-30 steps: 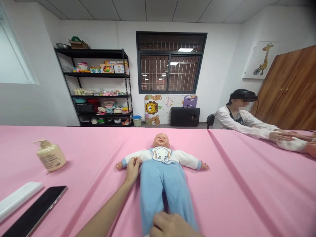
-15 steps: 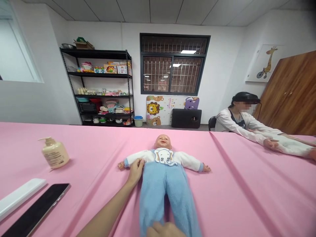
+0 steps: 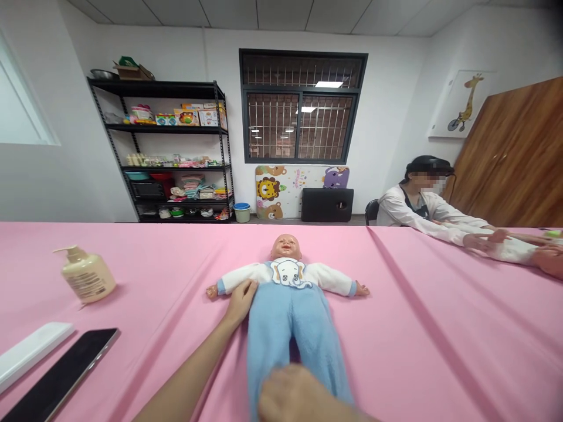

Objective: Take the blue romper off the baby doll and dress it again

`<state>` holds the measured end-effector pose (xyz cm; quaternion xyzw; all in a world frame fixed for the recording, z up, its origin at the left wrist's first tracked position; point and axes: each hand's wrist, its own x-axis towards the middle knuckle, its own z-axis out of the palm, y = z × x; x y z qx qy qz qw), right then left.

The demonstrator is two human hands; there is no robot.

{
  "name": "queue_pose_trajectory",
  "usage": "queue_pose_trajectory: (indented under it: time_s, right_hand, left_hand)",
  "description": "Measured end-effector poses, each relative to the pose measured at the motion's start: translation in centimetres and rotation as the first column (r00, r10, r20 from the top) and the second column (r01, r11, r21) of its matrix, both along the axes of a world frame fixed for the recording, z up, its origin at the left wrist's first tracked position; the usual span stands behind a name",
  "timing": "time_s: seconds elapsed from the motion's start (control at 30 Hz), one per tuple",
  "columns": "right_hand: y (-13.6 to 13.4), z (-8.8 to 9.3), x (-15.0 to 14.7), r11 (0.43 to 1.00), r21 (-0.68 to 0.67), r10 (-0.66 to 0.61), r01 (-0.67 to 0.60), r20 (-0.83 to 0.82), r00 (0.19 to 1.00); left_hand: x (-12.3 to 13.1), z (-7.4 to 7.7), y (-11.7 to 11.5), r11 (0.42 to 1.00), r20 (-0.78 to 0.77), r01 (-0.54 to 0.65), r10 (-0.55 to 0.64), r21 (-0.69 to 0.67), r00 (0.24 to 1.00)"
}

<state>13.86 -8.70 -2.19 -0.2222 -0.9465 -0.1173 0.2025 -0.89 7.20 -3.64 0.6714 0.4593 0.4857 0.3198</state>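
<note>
A baby doll lies on its back on the pink-covered table, arms spread out to both sides. Its outfit has light blue legs, white sleeves with blue cuffs and an elephant face on the chest. My left hand is at the doll's side, just below its sleeve, with the fingers closed on the outfit's edge. Curled into a fist, my right hand is over the doll's lower legs at the bottom of the view. It is slightly blurred, and whatever its fingers hold, if anything, is hidden.
On the left stand a cream pump bottle, a white flat case and a dark phone. A person wearing a headset sits at the right, hands at another doll. Behind are a black shelf and a wooden cabinet.
My right fist has risen from the bottom edge, further up over the doll's legs. My left hand stays at the doll's side. The whole view has shifted slightly.
</note>
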Motion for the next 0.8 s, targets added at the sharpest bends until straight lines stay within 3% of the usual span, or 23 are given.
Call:
queue_pose_trajectory:
  time_s: [0.07, 0.13, 0.23, 0.27, 0.37, 0.47, 0.63, 0.8]
  right_hand:
    - [2.3, 1.9, 2.4, 0.976, -0.057, -0.216, 0.208, -0.260, 0.941]
    - [5.2, 2.6, 5.2, 0.938, -0.188, -0.347, 0.292, -0.468, 0.813]
    - [9.3, 0.7, 9.2, 0.853, -0.246, -0.487, 0.460, -0.690, 0.535]
    - [10.4, -0.5, 10.2, 0.832, -0.275, -0.515, 0.482, -0.706, 0.487]
    - [12.4, -4.2, 12.2, 0.785, -0.480, -0.615, 0.391, -0.673, 0.411]
    - [13.1, -6.1, 12.9, 0.737, -0.646, -0.668, 0.197, -0.654, 0.354]
    - [13.5, -6.0, 13.0, 0.690, -0.724, -0.699, 0.023, -0.658, 0.281]
    - [13.5, -5.8, 13.0, 0.668, -0.744, -0.711, -0.007, -0.641, 0.288]
  left_hand:
    - [0.1, 0.4, 0.1, 0.996, 0.068, 0.059, -0.055, -0.066, 0.996]
    - [0.4, 1.1, 0.1, 0.984, 0.168, 0.098, -0.073, -0.146, 0.983]
    - [1.2, 2.2, -0.2, 0.968, 0.231, 0.157, -0.110, -0.194, 0.967]
    - [1.6, 2.4, -0.4, 0.968, 0.232, 0.174, -0.130, -0.182, 0.964]
    - [2.5, 2.6, -1.0, 0.972, 0.249, 0.212, -0.183, -0.097, 0.951]
    - [2.9, 2.6, -1.3, 0.973, 0.196, 0.224, -0.211, -0.050, 0.958]
    - [2.4, 3.1, -1.3, 0.965, 0.036, 0.259, -0.258, -0.039, 0.966]
    - [1.9, 2.4, -0.5, 0.996, 0.068, 0.084, -0.081, -0.039, 0.994]
